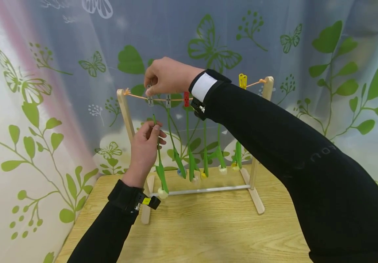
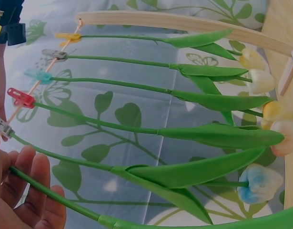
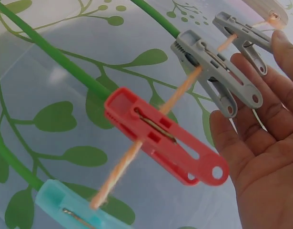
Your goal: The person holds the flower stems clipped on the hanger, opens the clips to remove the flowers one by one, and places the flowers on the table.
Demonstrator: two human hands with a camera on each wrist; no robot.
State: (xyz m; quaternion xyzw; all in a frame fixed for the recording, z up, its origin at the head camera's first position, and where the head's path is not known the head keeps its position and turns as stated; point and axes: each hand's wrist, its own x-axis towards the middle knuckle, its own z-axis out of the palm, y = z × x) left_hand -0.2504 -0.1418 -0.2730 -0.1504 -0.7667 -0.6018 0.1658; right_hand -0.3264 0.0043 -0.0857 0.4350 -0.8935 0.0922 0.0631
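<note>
The right hand (image 1: 169,75) has thumb and fingers pinching the handle end of a grey clip (image 1: 150,101) near the left end of an orange cord (image 1: 136,96). Its mouth is small in the head view, so whether it is parted is hard to say. The grip of the left hand (image 1: 146,143) is closed lightly about the green stem (image 1: 158,151) of an upside-down cream flower (image 1: 162,193), thumb against fingers. The stem's upper tip stands just below the grey clip, apart from it, and the bloom hangs lowest, near the foot of the rack.

Five more clips sit along the cord, each holding a flower head-down by its stem. From left to right they are a second grey clip (image 1: 168,101) with a blue and white flower (image 2: 259,183), a red clip (image 1: 186,99) with a pale pink one (image 2: 285,137), a teal clip (image 2: 39,76) with a yellow one, another grey clip with a white one, and a yellow clip (image 1: 242,81) with a yellow one.

The cord runs between the posts of a wooden rack (image 1: 126,113) on the desk (image 1: 208,226). A leaf-and-butterfly curtain (image 1: 274,22) hangs behind.
</note>
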